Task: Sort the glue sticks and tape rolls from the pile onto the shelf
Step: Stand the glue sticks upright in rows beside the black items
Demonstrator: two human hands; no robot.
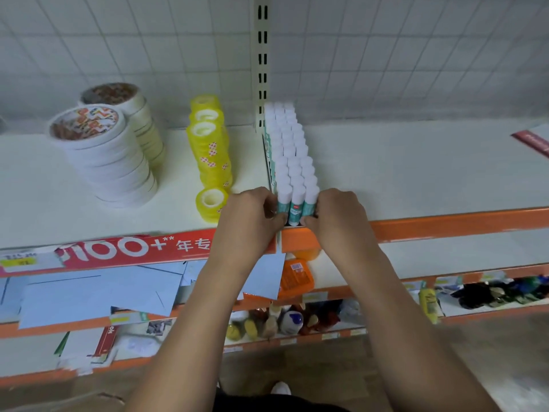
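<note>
Several white-capped, teal-labelled glue sticks (289, 162) stand upright in tight rows on the white shelf (416, 173), running from its back to its front edge. My left hand (252, 215) and my right hand (338, 214) pinch the front row of three sticks (297, 205) from either side, fingers curled at the sticks' bases. Left of them stands a yellow tape roll stack (211, 147), with a short yellow stack (211, 203) in front. Farther left are two stacks of wide white tape rolls (110, 156).
An orange rail (445, 224) edges the shelf, with a red printed strip (124, 248) on its left part. A slotted upright post (263, 60) rises behind the glue sticks. Lower shelves hold blue paper sheets (98, 292), an orange packet (297, 278) and mixed small goods.
</note>
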